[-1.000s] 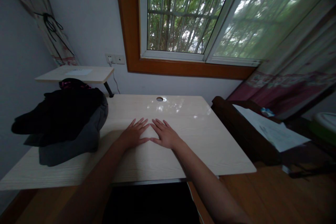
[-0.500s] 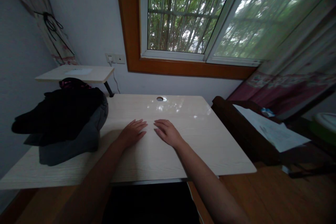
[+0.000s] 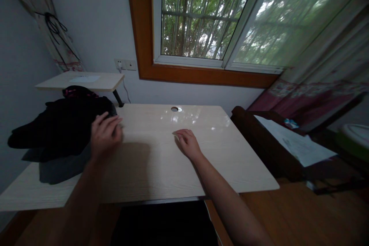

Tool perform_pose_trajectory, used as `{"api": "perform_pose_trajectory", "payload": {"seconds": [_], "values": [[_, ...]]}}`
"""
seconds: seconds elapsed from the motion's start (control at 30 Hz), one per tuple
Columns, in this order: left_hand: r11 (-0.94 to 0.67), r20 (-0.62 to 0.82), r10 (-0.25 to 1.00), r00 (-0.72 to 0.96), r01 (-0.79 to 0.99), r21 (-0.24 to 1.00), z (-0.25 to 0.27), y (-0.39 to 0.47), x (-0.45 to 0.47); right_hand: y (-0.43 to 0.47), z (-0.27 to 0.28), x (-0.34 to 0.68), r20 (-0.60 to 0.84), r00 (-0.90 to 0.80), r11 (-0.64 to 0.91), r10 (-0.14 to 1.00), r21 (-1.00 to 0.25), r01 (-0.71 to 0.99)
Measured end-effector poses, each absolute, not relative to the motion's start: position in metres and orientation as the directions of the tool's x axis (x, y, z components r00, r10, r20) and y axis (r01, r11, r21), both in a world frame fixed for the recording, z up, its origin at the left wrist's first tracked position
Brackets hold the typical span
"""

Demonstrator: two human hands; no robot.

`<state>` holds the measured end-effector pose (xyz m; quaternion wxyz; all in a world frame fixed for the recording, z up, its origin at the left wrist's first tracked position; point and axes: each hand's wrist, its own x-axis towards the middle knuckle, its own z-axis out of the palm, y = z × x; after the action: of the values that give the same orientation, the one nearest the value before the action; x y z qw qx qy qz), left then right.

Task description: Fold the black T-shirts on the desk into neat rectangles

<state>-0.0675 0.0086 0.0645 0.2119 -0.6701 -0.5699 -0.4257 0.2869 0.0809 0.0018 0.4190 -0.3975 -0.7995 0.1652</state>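
Here we are at the pale desk (image 3: pixel 230 165), and everything takes its place from there. Up goes the spotlight on the left hand (image 3: pixel 105 134): above the desk's left half, a little blurred, fingers loosely curved and slightly spread, thumb apart from them, nothing visible in its grasp. It overlaps the right edge of the dark clothing pile (image 3: pixel 66 123), which sits at the desk's left end, black cloth on top, grey cloth (image 3: pixel 60 171) underneath; whether skin meets fabric, I cannot tell. Over to the right hand (image 3: pixel 188 144), low at the middle of the desk, fingers drawn together and bent, thumb tucked close; is it pinching anything? Cannot tell from here! The two hands are well apart, with the left hand's side of the desk in shadow. At the desk's back edge, a round hole (image 3: pixel 174 109) near the middle, patches of light shining just beside it. Above the desk's back left corner, a raised shelf (image 3: pixel 106 80) carries a white sheet (image 3: pixel 84 79). Behind the desk, a wood-framed window (image 3: pixel 201 27) full of greenery and bars; off the desk's right side, dark brown furniture (image 3: pixel 256 146) with a large pale sheet (image 3: pixel 291 142) lying across it.
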Motion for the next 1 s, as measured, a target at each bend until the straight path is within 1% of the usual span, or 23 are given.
{"api": "perform_pose_trajectory", "payload": {"seconds": [0.13,0.27,0.37,0.43,0.5,0.57,0.7,0.73,0.87,1.0], "values": [[-0.114,0.849,0.516,-0.114,0.973,0.200,0.110,-0.016,-0.098,0.080,0.003,0.287,0.535,-0.349,0.635,0.770,-0.583,0.508],[-0.034,0.807,0.541,-0.238,0.952,0.304,0.142,-0.035,-0.125,0.079,0.005,0.287,0.527,-0.347,0.626,0.776,-0.577,0.525],[0.108,0.717,0.601,-0.354,0.924,0.366,0.142,-0.038,-0.150,0.079,0.004,0.287,0.521,-0.342,0.618,0.782,-0.582,0.528],[0.250,0.622,0.646,-0.442,0.893,0.375,0.135,-0.038,-0.167,0.079,0.004,0.287,0.523,-0.341,0.620,0.781,-0.588,0.520],[0.350,0.557,0.652,-0.515,0.855,0.382,0.128,-0.037,-0.179,0.080,0.003,0.286,0.526,-0.344,0.625,0.778,-0.593,0.507],[0.344,0.564,0.636,-0.526,0.848,0.403,0.125,-0.040,-0.183,0.081,0.004,0.286,0.526,-0.347,0.628,0.776,-0.596,0.500],[0.159,0.671,0.595,-0.443,0.883,0.443,0.134,-0.045,-0.174,0.080,0.005,0.285,0.521,-0.347,0.624,0.780,-0.602,0.498],[0.155,0.683,0.580,-0.445,0.883,0.443,0.137,-0.046,-0.171,0.080,0.005,0.284,0.521,-0.347,0.624,0.780,-0.604,0.497],[0.256,0.692,0.544,-0.475,0.879,0.402,0.144,-0.041,-0.164,0.079,0.004,0.284,0.517,-0.354,0.625,0.780,-0.610,0.487],[0.236,0.762,0.470,-0.445,0.895,0.378,0.145,-0.036,-0.164,0.079,0.003,0.284,0.520,-0.353,0.628,0.778,-0.618,0.473]]}}
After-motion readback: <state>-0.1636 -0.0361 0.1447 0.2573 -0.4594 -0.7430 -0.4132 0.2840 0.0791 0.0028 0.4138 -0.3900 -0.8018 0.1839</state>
